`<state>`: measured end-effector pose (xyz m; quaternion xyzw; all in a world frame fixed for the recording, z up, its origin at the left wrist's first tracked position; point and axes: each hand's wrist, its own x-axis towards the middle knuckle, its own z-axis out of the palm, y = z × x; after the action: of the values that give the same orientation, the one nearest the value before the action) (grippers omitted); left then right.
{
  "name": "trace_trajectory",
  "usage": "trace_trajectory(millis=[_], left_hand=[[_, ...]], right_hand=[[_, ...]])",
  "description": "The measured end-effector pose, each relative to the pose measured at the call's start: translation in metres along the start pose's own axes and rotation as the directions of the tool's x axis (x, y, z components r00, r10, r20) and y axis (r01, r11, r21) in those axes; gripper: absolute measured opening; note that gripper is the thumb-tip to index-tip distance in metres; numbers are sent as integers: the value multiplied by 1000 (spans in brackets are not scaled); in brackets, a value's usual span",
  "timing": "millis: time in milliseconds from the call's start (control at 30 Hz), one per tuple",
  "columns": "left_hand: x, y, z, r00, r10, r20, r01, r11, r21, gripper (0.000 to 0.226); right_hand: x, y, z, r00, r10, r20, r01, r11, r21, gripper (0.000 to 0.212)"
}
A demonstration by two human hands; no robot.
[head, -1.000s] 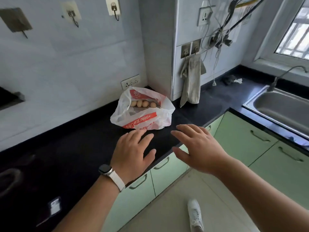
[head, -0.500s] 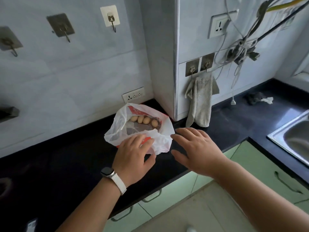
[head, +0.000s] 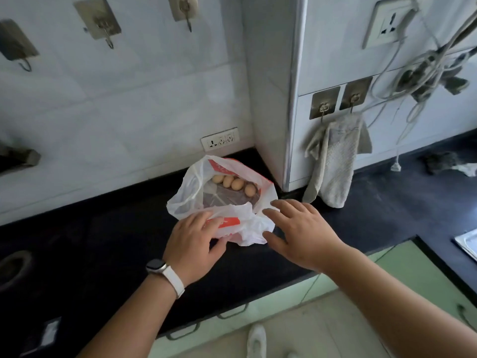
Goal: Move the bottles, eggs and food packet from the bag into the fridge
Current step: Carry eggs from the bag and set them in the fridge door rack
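Thin white-and-red plastic bag (head: 192, 195) at frame centre on black stone countertop (head: 103, 241), mouth open. Four tan eggs (head: 233, 183) in a row at its far side. Left hand (head: 192, 244) lies on the bag's near edge, fingers nearly straight. Right hand (head: 302, 233) is spread wide at the bag's right edge, holding nothing.
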<state>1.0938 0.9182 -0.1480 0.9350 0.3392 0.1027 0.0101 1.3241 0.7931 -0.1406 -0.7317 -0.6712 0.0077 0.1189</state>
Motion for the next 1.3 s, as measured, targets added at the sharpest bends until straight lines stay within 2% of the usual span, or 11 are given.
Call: trace_trajectory(millis=[233, 433, 500, 567, 800, 1000, 1067, 1200, 1300], left_hand=[[39, -33, 30, 995, 1, 102, 2, 1000, -28, 51], [84, -62, 59, 987, 21, 158, -4, 994, -105, 59], [98, -71, 71, 980, 33, 194, -10, 993, -119, 61], [111, -78, 81, 973, 35, 228, -4, 991, -131, 54], [147, -93, 115, 951, -69, 303, 161, 944, -289, 45], [181, -96, 143, 913, -184, 365, 332, 855, -398, 38], [195, -99, 156, 902, -191, 387, 354, 840, -411, 36], [217, -99, 179, 886, -192, 423, 375, 832, -408, 34], [228, -97, 193, 883, -196, 426, 378, 835, -400, 39]], right_hand=[[38, 6, 18, 997, 55, 56, -56, 998, 13, 51], [78, 8, 39, 983, 131, 128, -133, 991, 4, 62], [92, 8, 51, 978, 152, 141, -154, 988, 3, 58], [104, 8, 62, 971, 178, 162, -184, 983, 23, 52], [143, 13, 93, 942, 224, 249, -263, 956, 133, 51], [182, 25, 123, 935, 218, 280, -274, 945, 179, 53], [195, 29, 134, 930, 191, 315, -251, 955, 161, 49], [216, 43, 163, 896, 254, 365, -342, 918, 201, 46], [223, 52, 176, 892, 240, 383, -329, 926, 185, 51]])
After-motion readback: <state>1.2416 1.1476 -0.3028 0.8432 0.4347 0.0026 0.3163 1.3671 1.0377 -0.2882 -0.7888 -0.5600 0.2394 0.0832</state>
